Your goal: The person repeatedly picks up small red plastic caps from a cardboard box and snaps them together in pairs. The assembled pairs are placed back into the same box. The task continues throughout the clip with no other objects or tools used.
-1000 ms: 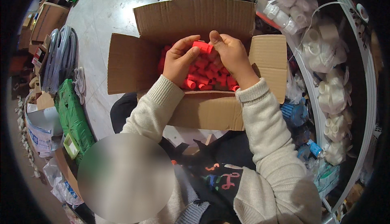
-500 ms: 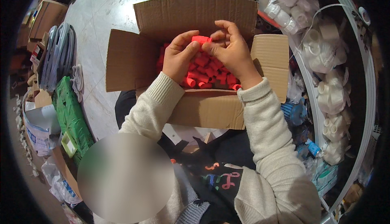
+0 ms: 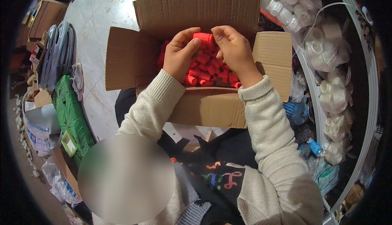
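A short red plastic pipe fitting (image 3: 203, 37) is held up over an open cardboard box (image 3: 206, 107). My left hand (image 3: 178, 54) pinches its left end between thumb and fingers. At the other end, the thumb and curled fingers of my right hand (image 3: 237, 53) close on the fitting; their exact contact is partly hidden. Below both hands, many loose red pipe fittings (image 3: 203, 69) lie heaped inside the box, some of them under my hands' outline.
Box flaps stand out on several sides. Along the right, a white metal shelf (image 3: 369, 78) carries clear bags of white fittings (image 3: 326, 49). To the left are coiled grey hoses (image 3: 59, 57) and a long green bag (image 3: 70, 106) on the floor.
My right hand has turned, its raised fingers folding down toward the fitting's right end. The fitting is slightly higher in view, still in my left hand.
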A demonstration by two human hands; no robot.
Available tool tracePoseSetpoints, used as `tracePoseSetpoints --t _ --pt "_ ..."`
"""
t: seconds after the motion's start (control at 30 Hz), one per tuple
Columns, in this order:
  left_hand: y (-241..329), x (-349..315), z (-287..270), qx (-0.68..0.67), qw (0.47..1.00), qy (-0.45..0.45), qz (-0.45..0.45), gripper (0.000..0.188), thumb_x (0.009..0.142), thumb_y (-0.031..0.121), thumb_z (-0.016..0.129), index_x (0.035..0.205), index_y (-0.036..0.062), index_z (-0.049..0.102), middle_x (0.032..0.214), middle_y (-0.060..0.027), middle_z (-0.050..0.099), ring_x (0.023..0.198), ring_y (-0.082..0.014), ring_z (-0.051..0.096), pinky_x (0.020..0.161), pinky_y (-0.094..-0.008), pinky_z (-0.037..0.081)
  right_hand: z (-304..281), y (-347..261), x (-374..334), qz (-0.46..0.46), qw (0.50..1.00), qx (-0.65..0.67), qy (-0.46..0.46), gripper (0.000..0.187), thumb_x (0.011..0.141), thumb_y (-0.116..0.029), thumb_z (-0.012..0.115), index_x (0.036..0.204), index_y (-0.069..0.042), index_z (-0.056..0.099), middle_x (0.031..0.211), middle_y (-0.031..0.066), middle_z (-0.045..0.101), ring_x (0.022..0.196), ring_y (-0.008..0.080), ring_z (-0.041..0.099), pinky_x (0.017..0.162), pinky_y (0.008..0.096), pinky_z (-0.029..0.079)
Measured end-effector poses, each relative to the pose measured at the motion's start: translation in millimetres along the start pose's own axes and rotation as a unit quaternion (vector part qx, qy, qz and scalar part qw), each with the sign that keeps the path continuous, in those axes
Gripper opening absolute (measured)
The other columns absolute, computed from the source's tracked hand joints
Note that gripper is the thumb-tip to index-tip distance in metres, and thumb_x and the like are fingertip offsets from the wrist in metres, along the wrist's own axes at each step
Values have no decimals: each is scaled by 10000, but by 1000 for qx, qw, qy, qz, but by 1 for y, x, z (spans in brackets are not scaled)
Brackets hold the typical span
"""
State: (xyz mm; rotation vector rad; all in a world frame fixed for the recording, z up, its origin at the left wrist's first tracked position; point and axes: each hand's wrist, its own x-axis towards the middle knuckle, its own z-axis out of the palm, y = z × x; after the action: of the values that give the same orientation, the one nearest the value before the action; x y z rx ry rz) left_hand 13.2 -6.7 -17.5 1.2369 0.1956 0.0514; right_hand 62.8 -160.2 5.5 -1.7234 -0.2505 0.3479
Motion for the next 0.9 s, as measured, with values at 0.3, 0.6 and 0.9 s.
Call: tracePoseSetpoints --t 0.3,0.6,0.9 --pt "-2 0 -2 11 1000 10 -4 259 849 92 569 1105 51 552 831 21 590 645 -18 483 559 -164 401 -2 5 4 -15 999 41 -20 499 728 -190 719 1140 -37 484 812 41 607 676 91 564 604 239 473" --pt "-2 1 0 -25 1000 8 -7 275 844 93 580 1110 38 543 891 -15 609 741 -55 555 638 -196 472 5 6 2 -57 998 31 12 347 796 -212 649 1076 -36 543 799 52 622 601 94 571 557 235 473" --pt "-1 0 3 22 1000 14 15 273 843 102 584 1102 23 549 903 -24 610 749 -58 551 664 -196 465 2 14 3 -89 995 -11 32 362 771 -258 676 1020 -13 579 631 35 614 569 91 573 559 228 467"
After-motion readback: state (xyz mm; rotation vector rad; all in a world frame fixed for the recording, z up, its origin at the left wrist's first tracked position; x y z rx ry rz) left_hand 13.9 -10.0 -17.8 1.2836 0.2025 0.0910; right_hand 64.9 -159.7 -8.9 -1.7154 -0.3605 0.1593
